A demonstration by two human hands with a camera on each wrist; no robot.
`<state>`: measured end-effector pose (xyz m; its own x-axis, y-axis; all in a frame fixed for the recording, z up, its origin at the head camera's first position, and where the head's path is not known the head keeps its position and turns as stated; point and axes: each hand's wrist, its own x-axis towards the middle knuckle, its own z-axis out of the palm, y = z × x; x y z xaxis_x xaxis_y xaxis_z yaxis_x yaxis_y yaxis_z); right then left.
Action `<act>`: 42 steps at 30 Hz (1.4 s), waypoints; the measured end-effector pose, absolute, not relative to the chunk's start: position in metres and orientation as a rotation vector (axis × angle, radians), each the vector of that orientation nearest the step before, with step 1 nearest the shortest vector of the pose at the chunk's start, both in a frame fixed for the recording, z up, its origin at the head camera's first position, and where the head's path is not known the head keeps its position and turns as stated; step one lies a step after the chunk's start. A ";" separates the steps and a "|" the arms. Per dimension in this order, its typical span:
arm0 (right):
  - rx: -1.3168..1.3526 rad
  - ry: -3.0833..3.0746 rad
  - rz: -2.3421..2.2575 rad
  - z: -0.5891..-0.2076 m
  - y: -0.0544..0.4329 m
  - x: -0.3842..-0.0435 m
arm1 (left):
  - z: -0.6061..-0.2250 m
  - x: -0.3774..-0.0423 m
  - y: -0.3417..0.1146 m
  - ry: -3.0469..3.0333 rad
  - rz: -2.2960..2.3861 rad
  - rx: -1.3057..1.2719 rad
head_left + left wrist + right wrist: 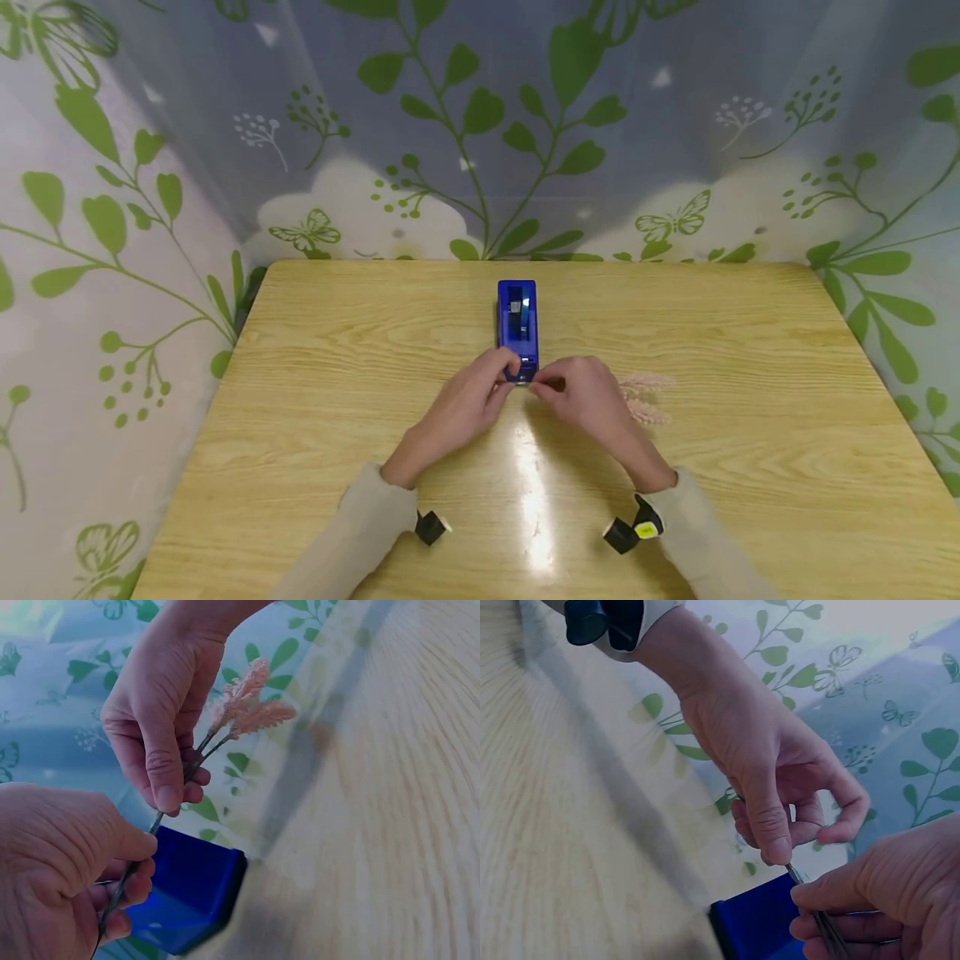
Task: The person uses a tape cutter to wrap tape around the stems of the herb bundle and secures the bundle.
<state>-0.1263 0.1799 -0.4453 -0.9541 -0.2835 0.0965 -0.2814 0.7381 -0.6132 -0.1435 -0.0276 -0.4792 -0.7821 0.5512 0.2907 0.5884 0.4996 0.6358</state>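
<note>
Two pink artificial flower sprigs (647,383) stick out to the right of my right hand (592,400) in the head view. Their thin dark stems (114,900) run through both hands in the left wrist view. My left hand (461,408) pinches the stems between thumb and fingers, and so does my right hand, a short way along them. Just beyond the fingertips lies a blue, box-like thing (517,321) with a dark, shiny inset on top. In the right wrist view, stem ends (829,934) show among the right fingers, while the left hand (757,757) covers other parts.
A wood-grain table (337,350) lies under everything. Behind it and at both sides hang leaf-patterned sheets (480,125). Each wrist carries a small black camera, one on the left (431,527) and one on the right (621,535).
</note>
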 end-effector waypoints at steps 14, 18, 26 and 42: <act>-0.722 3.100 -1.024 -0.423 0.188 -0.120 | -0.461 -0.130 -0.018 -2.538 -1.249 -0.935; -0.779 3.124 -0.948 -0.418 0.186 -0.119 | -0.460 -0.127 -0.016 -2.562 -1.240 -0.902; -0.818 3.129 -0.898 -0.419 0.189 -0.111 | -0.461 -0.122 -0.010 -2.611 -1.185 -0.907; -0.645 2.843 -0.855 -0.453 0.186 -0.126 | -0.475 -0.132 -0.020 -2.968 -1.378 -0.769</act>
